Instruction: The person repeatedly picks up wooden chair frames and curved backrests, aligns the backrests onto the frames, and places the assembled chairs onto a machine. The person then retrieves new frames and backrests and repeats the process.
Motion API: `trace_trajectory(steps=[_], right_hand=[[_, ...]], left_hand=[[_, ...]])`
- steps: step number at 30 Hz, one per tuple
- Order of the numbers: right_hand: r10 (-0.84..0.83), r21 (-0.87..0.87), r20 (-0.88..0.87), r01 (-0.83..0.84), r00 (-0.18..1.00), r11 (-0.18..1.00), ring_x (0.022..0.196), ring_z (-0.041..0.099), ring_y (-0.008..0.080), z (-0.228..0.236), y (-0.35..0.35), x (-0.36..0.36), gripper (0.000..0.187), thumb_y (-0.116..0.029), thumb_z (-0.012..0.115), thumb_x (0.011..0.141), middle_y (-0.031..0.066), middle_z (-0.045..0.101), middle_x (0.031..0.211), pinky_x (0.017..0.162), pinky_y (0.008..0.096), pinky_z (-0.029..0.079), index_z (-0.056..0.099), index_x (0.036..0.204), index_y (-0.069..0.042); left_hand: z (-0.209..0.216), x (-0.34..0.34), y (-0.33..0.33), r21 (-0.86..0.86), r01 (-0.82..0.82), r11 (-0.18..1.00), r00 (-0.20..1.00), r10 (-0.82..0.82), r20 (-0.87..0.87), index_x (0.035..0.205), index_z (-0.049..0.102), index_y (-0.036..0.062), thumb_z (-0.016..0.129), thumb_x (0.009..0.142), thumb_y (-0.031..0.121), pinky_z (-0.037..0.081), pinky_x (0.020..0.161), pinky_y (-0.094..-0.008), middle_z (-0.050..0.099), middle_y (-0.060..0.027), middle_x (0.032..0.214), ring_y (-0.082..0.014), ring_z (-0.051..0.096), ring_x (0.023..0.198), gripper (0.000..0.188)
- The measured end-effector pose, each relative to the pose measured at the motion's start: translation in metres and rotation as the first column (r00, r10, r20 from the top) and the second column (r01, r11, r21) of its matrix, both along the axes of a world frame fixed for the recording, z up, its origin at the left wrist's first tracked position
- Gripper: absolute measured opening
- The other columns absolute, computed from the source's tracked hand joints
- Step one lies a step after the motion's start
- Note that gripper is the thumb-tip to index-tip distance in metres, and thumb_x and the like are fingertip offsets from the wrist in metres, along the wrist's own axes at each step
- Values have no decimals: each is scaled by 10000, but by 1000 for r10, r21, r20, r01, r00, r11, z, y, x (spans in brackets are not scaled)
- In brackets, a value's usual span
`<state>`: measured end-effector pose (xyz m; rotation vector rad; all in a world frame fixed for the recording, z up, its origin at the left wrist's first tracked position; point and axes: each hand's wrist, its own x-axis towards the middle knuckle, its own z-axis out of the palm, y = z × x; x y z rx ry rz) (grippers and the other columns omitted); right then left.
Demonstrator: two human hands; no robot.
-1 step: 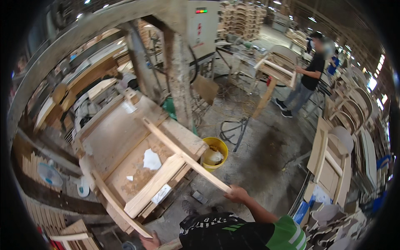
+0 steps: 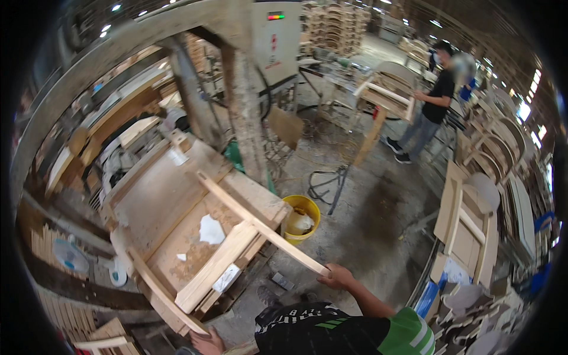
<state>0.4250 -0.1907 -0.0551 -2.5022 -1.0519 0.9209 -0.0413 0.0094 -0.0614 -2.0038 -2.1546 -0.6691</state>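
Note:
An H-shaped wooden frame [image 2: 216, 265], with two long legs joined by a broad crossrail, lies over a worn wooden worktable [image 2: 142, 198]. My right hand [image 2: 338, 277] is closed round the near end of its right leg [image 2: 269, 232], which juts past the table edge. At the near end of the left leg [image 2: 161, 288], my left hand [image 2: 207, 342] holds the wood, its fingers partly hidden at the picture's bottom. White scraps [image 2: 211, 229] lie on the tabletop between the legs. A small pale block [image 2: 226, 278] sits against the crossrail's near side.
A yellow bucket [image 2: 315, 222] stands beyond the table's right corner. A rusty post [image 2: 244, 112] rises behind the table. On the right are stacked wooden chair parts [image 2: 467, 219]. A co-worker [image 2: 435, 94] stands at another bench farther off. A small fan [image 2: 71, 255] is at left.
The whole view has shifted slightly, so most things sit a little farther left. Both hands remain at the same leg ends of the frame.

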Motion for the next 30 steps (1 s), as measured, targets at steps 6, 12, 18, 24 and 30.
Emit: trace_trajectory(steps=[6, 12, 18, 24, 30], right_hand=[[-230, 23, 88, 229, 969, 973, 1208, 620, 418, 5, -114, -23, 739, -617, 694, 883, 236, 639, 1309, 997, 524, 515, 592, 1356, -57], [-743, 358, 111, 671, 660, 649, 1100, 661, 387, 73, -230, -37, 530, -485, 691, 928, 172, 702, 1148, 911, 500, 538, 657, 1263, -76], [-898, 709, 409, 676, -162, 201, 982, 704, 371, 200, -388, -92, 338, -317, 745, 913, 163, 728, 1077, 866, 452, 561, 711, 1162, -90], [-330, 202, 922, 979, -202, -34, 1021, 694, 366, 304, -498, -198, 297, -176, 739, 853, 177, 715, 1090, 854, 508, 538, 715, 1124, -57], [-495, -346, 840, 922, 222, -175, 934, 757, 333, 267, -568, -208, 197, -156, 716, 751, 181, 764, 972, 794, 440, 596, 796, 914, -80]], left_hand=[[82, 111, 113, 313, 400, 862, 874, -462, 154, 1250, 657, -64, 681, 999, 375, 552, 894, -425, 719, -238, 1131, -359, 702, 994, 506], [66, 246, 87, 67, 854, 515, 515, -857, 23, 1218, 696, -21, 676, 1009, 379, 584, 856, -419, 736, -207, 1078, -367, 706, 948, 452], [60, 373, -26, -26, 997, 78, 76, -746, 662, 1207, 670, -58, 664, 1033, 215, 537, 822, -325, 728, -140, 1023, -192, 664, 892, 324], [69, 414, -93, 17, 988, -152, -119, -694, 710, 1090, 673, -59, 645, 1016, 123, 513, 723, -290, 675, -57, 877, -121, 601, 775, 198], [60, 448, -122, -98, 952, -290, -163, -750, 641, 1061, 693, -39, 668, 973, 113, 524, 682, -322, 689, -86, 825, -143, 635, 721, 178]])
